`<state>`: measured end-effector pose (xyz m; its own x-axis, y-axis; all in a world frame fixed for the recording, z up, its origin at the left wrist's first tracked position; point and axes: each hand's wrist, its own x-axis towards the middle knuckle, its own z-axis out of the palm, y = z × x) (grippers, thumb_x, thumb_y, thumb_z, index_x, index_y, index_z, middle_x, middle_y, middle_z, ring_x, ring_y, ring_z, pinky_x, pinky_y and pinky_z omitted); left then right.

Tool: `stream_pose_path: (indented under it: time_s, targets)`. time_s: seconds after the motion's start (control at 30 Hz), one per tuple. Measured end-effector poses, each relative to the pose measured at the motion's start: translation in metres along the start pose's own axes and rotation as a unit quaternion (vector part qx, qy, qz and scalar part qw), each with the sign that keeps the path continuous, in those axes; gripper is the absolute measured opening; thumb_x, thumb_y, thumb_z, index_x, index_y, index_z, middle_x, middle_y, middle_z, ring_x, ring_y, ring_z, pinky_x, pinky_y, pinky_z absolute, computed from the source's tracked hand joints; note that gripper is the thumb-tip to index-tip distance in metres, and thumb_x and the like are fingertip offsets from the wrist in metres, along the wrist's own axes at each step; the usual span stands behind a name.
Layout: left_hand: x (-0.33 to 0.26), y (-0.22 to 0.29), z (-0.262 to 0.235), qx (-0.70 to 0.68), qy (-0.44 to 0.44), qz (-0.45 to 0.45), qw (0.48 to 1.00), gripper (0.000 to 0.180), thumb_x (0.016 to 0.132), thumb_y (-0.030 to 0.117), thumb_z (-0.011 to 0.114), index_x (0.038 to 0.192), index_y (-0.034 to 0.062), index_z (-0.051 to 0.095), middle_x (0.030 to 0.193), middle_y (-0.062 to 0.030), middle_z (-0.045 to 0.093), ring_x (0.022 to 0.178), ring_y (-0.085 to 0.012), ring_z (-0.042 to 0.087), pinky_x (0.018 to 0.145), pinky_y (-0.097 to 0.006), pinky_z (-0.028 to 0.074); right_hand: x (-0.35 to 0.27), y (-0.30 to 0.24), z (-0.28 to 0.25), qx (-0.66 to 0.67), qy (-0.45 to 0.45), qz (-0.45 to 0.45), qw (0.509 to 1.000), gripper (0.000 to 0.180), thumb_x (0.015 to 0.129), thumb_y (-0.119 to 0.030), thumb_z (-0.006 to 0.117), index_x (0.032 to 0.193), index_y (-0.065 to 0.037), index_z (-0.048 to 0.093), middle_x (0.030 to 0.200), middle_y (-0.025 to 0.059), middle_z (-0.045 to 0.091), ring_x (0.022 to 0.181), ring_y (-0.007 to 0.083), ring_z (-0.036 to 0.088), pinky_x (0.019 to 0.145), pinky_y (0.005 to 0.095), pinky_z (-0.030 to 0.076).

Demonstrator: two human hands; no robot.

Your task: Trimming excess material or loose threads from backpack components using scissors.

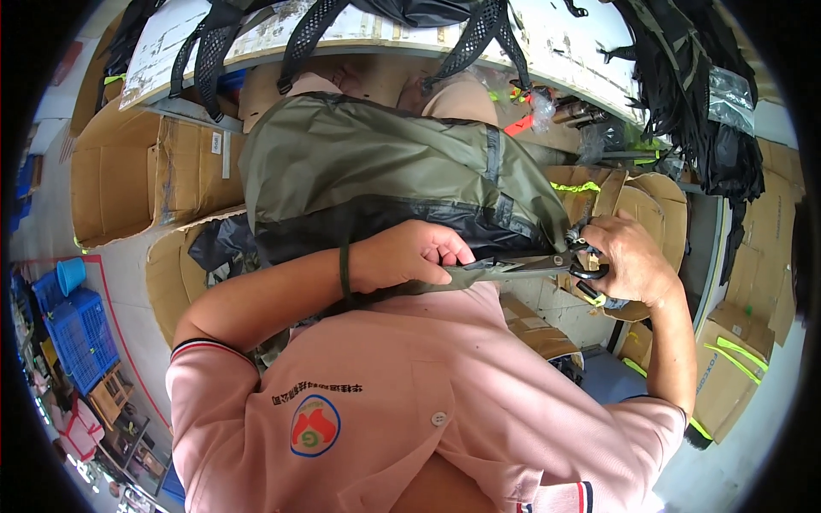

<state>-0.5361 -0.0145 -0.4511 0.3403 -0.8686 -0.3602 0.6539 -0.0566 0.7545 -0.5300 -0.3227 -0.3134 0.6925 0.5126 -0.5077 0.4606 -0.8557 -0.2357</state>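
Note:
Across my lap lies a large olive-green bag (368, 158) with a black lower panel and narrow black straps. My left hand (412, 255) is closed in a pinch on the bag's near edge, and some fabric runs out beneath its fingers. My right hand (631, 258) grips a pair of scissors (528, 267) by the dark handles. The blades point left along the bag's edge, with their tips close to my left fingertips. Whether the blades touch the fabric I cannot tell.
A worn white table (376, 41) with black mesh straps hanging over its edge stands ahead. Cardboard boxes stand at the left (115, 171) and the right (734, 372). Dark straps and bags (727, 162) hang at the right. Blue crates (81, 338) stand far left.

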Motion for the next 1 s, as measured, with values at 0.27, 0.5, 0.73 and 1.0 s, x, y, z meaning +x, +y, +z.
stream_pose_path:
  time_s: [0.27,0.5,0.73,1.0]
  targets:
    - [0.002,-0.004,-0.001,-0.025,-0.007,0.006,1.000,0.030,0.078,0.001,0.065,0.108,0.0019,0.063,0.091,0.0019,0.055,0.078,-0.0042,0.048,0.073,-0.019,0.042,0.008,-0.003,0.009,0.026,-0.011,-0.005,1.000,0.036,0.054,-0.022,0.079,0.076,-0.008,0.056,0.073,0.0088,0.057,0.079,0.0299,0.058,0.074,0.0383,0.040]
    - [0.002,-0.008,-0.001,-0.035,-0.008,0.007,0.999,0.032,0.078,0.004,0.067,0.109,0.0023,0.063,0.090,0.0021,0.054,0.077,-0.0044,0.048,0.072,-0.020,0.042,0.008,0.000,0.020,0.038,0.019,-0.022,0.999,0.035,0.057,-0.021,0.082,0.071,-0.008,0.052,0.068,0.0077,0.056,0.072,0.0290,0.057,0.068,0.0358,0.037]
    - [0.006,0.006,0.008,0.113,0.006,0.048,0.992,0.019,0.084,0.006,0.067,0.102,0.0030,0.061,0.082,0.0037,0.051,0.070,-0.0023,0.045,0.066,-0.018,0.040,0.006,-0.001,0.025,0.042,0.009,0.004,0.999,0.034,0.057,-0.022,0.080,0.072,-0.007,0.054,0.068,0.0092,0.058,0.075,0.0315,0.059,0.074,0.0396,0.042]
    - [0.023,-0.009,0.009,0.074,0.053,0.095,0.991,0.015,0.089,0.014,0.063,0.094,0.0007,0.062,0.080,-0.0004,0.062,0.073,-0.0051,0.052,0.066,-0.023,0.044,0.003,-0.003,0.029,0.055,0.024,-0.001,0.998,0.036,0.057,-0.023,0.081,0.073,-0.007,0.053,0.067,0.0099,0.057,0.074,0.0312,0.059,0.072,0.0393,0.040]
